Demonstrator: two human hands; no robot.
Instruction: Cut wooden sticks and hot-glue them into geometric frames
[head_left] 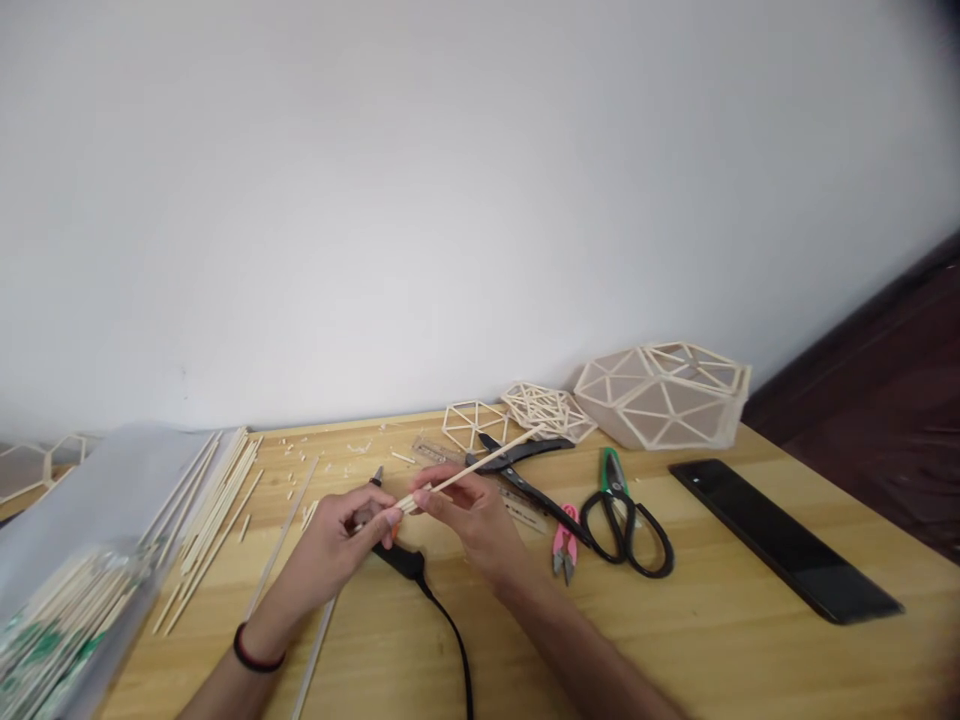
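My left hand (349,535) is closed in a pinch on the lower ends of a few thin wooden sticks. My right hand (476,520) pinches a long wooden stick (491,460) beside it, and the stick's far end slants up to the right. Fingers partly hide the short pieces between both hands. Under the left hand lies a black corded tool (405,560), mostly covered, with a pointed tip and a bit of orange. Just past the right hand are black-handled pliers (517,475) and a clear ruler (525,508), partly hidden.
Loose sticks (217,500) and a bag of sticks (67,620) lie left. Pink snips (566,545), green-and-black scissors (619,515) and a black flat slab (784,540) are right. Stick-frame models (664,395) and a hexagonal frame (474,425) stand by the wall. Offcuts scatter behind.
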